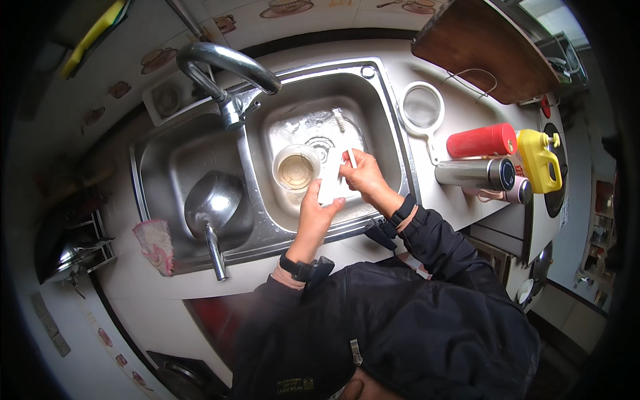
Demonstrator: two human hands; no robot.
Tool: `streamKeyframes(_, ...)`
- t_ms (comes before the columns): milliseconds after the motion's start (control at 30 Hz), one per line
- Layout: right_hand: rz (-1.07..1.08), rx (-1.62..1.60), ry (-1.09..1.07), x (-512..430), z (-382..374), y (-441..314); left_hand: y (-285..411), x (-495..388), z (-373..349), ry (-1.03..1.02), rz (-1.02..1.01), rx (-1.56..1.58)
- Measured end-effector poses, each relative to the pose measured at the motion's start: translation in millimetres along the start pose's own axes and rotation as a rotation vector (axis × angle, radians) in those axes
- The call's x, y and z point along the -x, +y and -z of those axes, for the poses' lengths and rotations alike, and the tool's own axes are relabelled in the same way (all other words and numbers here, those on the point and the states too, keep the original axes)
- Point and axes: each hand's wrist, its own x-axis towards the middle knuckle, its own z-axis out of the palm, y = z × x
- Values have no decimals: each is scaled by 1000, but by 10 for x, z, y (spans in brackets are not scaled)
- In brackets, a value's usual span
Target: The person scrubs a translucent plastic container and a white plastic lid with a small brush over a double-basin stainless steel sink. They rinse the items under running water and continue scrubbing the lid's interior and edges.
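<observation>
Over the right basin of a stainless steel double sink [245, 180], my left hand [318, 210] grips the lower end of a white elongated object [330, 177] whose kind I cannot tell. My right hand [366, 175] holds a thin white handle [352, 158] against its upper right side. A brush head with pale bristles [340, 121] shows just above; whether it belongs to that handle is unclear. Left of the hands, a clear bowl [296, 168] with cloudy liquid stands in the basin. Shallow water lies around the drain [320, 146].
The chrome faucet [230, 65] arches over the divider. A steel pot [214, 204] leans in the left basin beside a cloth [156, 245]. Right of the sink are a white-rimmed strainer [422, 107], a red bottle [480, 140], steel flask [472, 173] and yellow jug [537, 160].
</observation>
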Motion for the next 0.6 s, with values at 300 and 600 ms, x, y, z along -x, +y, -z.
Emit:
streamKeyframes(300,569,614,-53,463,288,-158,267,-35,192,100,-554,-516)
streamKeyframes(600,731,517,64,743,228,-158,336,267,15,57,-422,-207)
